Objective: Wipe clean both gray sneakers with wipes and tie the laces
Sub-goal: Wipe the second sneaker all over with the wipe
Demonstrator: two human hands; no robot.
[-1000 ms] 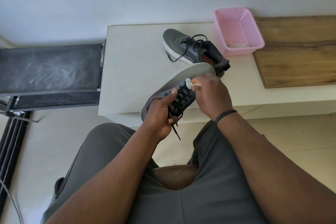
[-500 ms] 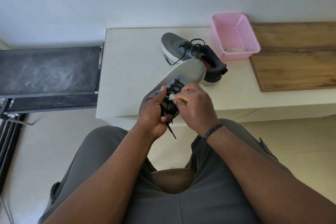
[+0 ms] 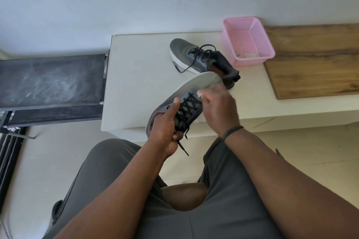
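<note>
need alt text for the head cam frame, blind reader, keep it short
A seated person's left hand grips a gray sneaker by its heel end while the right hand rubs a small white wipe near its black laces. The second gray sneaker sits on the white table, laces untied, beside a pink basket.

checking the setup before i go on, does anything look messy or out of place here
Only the gray sneaker on the white table: its black laces are untied, one end trailing onto the tabletop. The pink plastic mesh basket stands upright with a few pale scraps inside. Nothing looks spilled or damaged.
</note>
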